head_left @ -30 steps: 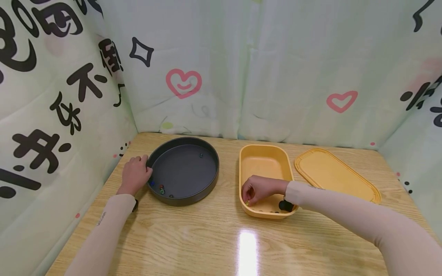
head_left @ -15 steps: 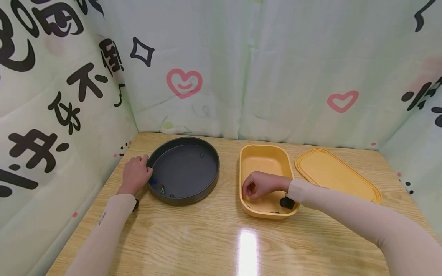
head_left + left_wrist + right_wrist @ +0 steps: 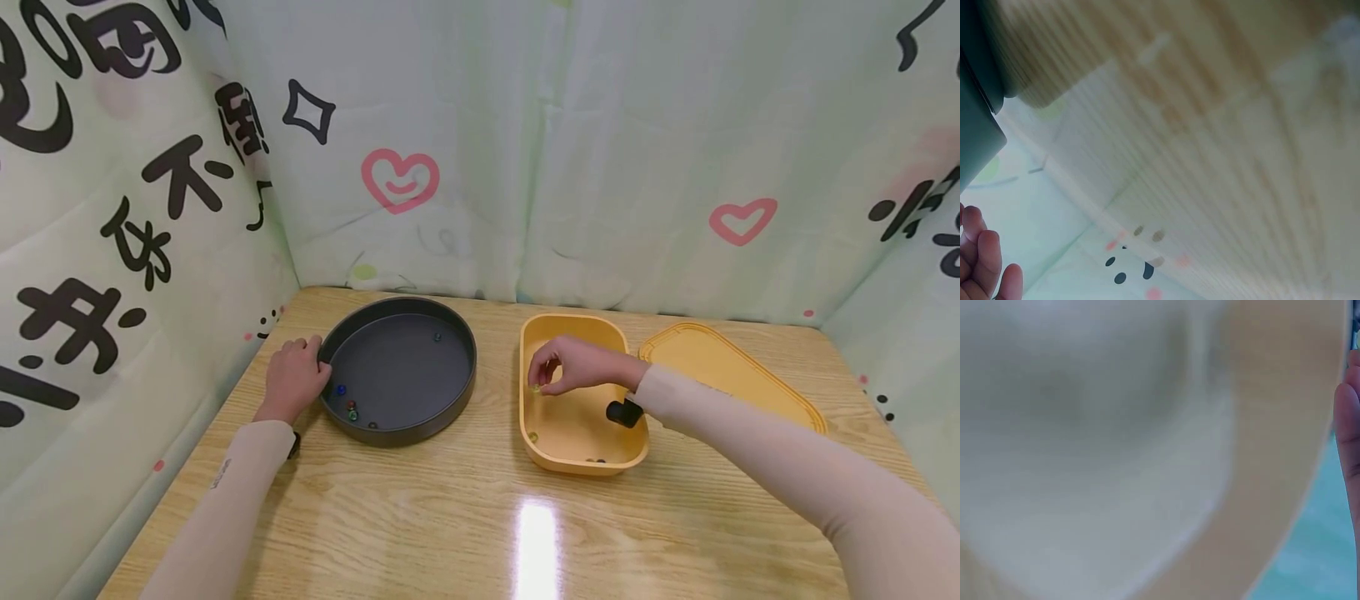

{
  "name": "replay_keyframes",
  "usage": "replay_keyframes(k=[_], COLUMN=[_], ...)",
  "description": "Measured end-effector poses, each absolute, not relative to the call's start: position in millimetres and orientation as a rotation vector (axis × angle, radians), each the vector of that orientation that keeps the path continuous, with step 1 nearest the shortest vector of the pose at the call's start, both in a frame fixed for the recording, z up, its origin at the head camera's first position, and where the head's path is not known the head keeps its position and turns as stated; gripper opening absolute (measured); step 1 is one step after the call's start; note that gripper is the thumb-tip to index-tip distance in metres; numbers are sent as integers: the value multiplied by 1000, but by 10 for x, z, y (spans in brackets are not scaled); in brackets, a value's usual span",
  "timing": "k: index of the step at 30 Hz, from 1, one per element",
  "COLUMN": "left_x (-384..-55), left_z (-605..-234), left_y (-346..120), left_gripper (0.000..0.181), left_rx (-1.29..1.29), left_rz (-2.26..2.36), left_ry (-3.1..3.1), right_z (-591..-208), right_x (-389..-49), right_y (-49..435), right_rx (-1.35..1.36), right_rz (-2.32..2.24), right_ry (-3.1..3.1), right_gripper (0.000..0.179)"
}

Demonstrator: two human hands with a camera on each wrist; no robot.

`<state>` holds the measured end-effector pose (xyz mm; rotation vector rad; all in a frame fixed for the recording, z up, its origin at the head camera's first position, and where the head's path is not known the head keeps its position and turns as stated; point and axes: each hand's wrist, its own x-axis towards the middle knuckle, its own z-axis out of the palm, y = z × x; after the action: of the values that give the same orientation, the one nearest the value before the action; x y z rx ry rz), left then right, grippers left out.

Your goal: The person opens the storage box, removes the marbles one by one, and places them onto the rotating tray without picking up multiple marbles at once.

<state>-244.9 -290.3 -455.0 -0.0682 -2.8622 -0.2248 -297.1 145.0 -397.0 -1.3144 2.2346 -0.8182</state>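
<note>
In the head view my left hand (image 3: 295,380) grips the left rim of a round dark grey pan (image 3: 467,392). Inside the pan lie a blue marble (image 3: 341,389), a red marble (image 3: 351,405), a green marble (image 3: 353,415) and a few others near its wall. Over the yellow rectangular container (image 3: 577,325), my right hand (image 3: 573,365) pinches a small yellowish marble (image 3: 536,388) between thumb and fingertips. A second yellowish marble (image 3: 532,437) and some dark marbles (image 3: 596,461) sit on the container's floor. The left wrist view shows curled fingers (image 3: 985,250) just below the pan wall.
A yellow lid (image 3: 738,379) lies flat right of the container, partly behind the right sleeve (image 3: 735,417). The wooden table (image 3: 420,517) meets a printed curtain (image 3: 525,208) at the back and sides. A black wrist camera (image 3: 624,412) hangs under the right wrist.
My right hand has risen from the container's near left corner with a marble, moving toward the back. In the pan the blue marble has rolled slightly right. My left hand stays put.
</note>
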Motion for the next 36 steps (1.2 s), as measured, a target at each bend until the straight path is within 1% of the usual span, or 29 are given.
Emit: replay_keyframes(k=[8, 14, 19, 28, 36], left_x=[-2461, -2451, -2455, -2452, -2456], left_z=[-4571, -4565, -4569, -4553, -4564], left_y=[-2915, -2911, -2921, -2926, -2923], left_gripper=[30, 31, 33, 33, 33], left_rx=[-70, -64, -67, -71, -63], left_rz=[-221, -218, -214, -203, -192], left_ry=[-2868, -2878, -2878, -2876, -2890], right_z=[-3782, -3662, -3590, -3531, -3545], right_x=[-3055, -3118, -3161, -3282, -3301], right_y=[1399, 1306, 1177, 794, 391], right_rx=[-1345, -1316, -1285, -1264, -1248], right_rz=[-910, -947, -1077, -1170, -1193], right_ry=[2268, 2325, 2329, 2348, 2333], right_gripper=[10, 11, 12, 13, 16])
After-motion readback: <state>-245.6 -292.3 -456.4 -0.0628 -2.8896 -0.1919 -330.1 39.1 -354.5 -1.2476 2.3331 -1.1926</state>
